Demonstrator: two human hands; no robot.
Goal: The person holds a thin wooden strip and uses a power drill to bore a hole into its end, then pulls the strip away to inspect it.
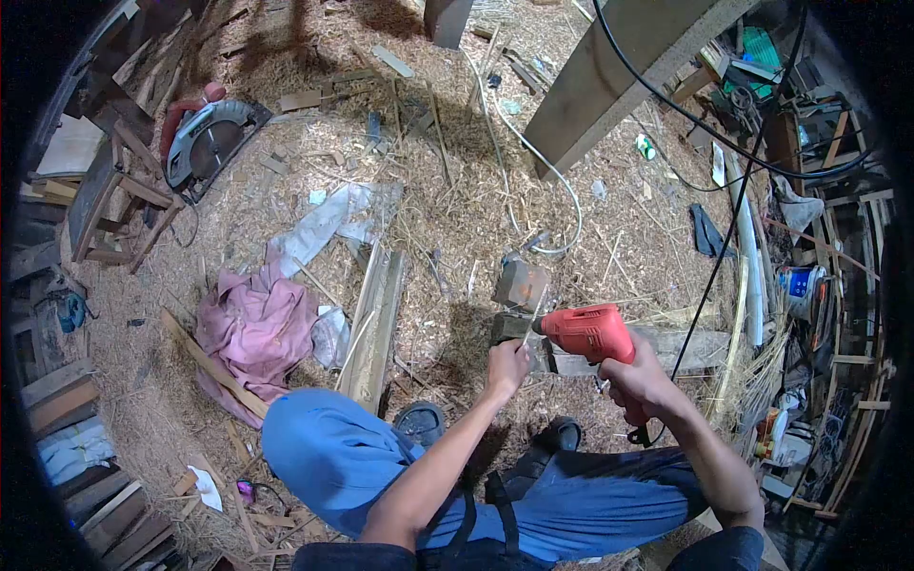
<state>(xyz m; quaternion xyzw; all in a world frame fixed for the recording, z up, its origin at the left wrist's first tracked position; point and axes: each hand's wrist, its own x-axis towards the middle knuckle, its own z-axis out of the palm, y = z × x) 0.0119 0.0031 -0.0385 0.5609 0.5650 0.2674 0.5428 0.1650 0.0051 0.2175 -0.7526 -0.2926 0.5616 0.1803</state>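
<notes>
My right hand (636, 379) is wrapped round the grip of a red power drill (588, 331), its chuck pointing left. Close to that chuck, my left hand (507, 369) is closed, with its fingertips pinching what looks like a thin pale wooden strip (540, 310). Exactly where the drill's tip meets the strip is too small to make out. A dark block (509, 327) lies just beyond my left fingers, and a brownish block (521, 285) sits behind it. Under the drill, a grey timber piece (657, 350) stretches to the right.
Wood shavings cover the floor. A circular saw (211, 143) rests at upper left, and a pink cloth (257, 328) lies beside a long plank (373, 328). A thick wooden post (609, 86) rises ahead. A black cable (709, 285) hangs on the right.
</notes>
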